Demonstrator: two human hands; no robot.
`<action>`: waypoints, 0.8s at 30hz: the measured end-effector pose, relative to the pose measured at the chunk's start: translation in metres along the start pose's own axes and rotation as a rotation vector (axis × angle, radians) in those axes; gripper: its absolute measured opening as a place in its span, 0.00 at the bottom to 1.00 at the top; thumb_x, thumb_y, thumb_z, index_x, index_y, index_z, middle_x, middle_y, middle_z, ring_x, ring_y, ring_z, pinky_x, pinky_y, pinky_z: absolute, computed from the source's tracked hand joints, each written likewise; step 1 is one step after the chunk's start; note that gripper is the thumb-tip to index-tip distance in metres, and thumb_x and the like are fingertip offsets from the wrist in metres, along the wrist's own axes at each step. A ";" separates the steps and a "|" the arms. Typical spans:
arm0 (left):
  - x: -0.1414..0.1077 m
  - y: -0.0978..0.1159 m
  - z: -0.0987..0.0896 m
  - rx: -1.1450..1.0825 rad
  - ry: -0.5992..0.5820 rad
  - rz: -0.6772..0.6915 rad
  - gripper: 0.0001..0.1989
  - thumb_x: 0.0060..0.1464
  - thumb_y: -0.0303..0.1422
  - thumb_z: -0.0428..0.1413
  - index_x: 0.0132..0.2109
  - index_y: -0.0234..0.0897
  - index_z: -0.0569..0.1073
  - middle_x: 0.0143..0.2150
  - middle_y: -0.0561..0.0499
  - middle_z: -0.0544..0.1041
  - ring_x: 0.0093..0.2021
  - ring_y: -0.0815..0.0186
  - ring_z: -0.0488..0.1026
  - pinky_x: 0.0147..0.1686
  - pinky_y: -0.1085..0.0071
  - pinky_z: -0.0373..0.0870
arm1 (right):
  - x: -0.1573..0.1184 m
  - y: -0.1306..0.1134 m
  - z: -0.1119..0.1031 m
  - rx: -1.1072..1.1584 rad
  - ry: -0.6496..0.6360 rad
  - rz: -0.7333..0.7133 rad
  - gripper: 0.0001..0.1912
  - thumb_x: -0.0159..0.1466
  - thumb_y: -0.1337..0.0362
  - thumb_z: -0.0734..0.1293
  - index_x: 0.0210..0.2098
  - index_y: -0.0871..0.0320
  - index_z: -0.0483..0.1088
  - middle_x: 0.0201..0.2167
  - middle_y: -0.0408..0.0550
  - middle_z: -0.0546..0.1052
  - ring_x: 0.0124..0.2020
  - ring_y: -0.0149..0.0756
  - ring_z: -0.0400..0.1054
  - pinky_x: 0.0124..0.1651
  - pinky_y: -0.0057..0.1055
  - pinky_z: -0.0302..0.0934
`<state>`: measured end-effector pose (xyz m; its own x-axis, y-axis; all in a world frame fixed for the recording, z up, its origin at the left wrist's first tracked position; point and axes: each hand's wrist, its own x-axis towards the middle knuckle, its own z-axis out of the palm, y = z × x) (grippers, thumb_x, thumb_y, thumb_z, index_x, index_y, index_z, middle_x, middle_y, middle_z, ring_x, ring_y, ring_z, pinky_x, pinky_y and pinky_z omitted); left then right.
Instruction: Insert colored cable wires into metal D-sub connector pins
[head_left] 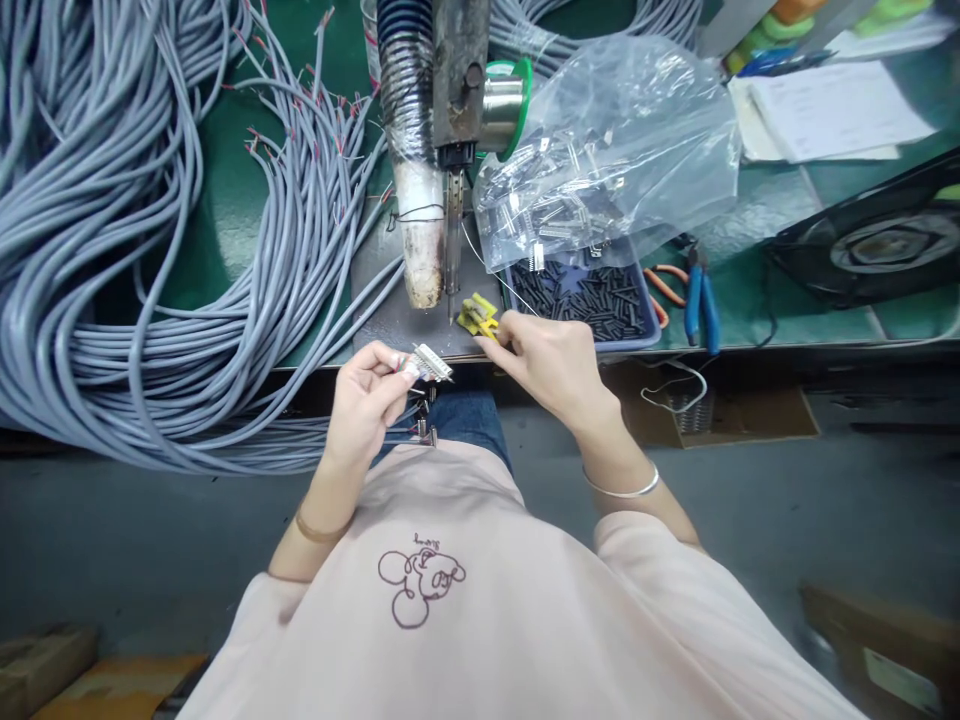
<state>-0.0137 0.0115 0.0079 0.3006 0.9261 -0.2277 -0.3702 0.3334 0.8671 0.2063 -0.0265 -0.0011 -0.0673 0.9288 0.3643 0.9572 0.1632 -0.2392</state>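
head view: left hand [365, 393] pinches a connector [433, 363], right hand [556, 366] grips what seems a yellow clip [478, 314]

Cool light, seemingly from overhead, leaves pale sheens on the green worktop [229, 220] and sharp glints across the plastic bag [652, 130], washes the papers [840, 110] nearly blank, and dims over the floor [712, 540], while the outer edges stretch and soften, blurring the cardboard box [840, 640] at lower right.
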 end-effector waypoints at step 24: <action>0.029 -0.033 0.032 0.093 0.039 0.162 0.15 0.43 0.30 0.69 0.26 0.36 0.68 0.21 0.60 0.68 0.14 0.82 0.56 0.11 0.83 0.50 | -0.006 -0.026 0.026 0.312 0.404 -0.102 0.09 0.68 0.70 0.68 0.32 0.52 0.68 0.39 0.47 0.85 0.37 0.36 0.82 0.39 0.32 0.76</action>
<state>0.0354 0.0218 -0.0135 0.2087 0.9731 -0.0976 -0.3272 0.1636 0.9307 0.1749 -0.0282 -0.0203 0.0171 0.7106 0.7034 0.8176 0.3951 -0.4189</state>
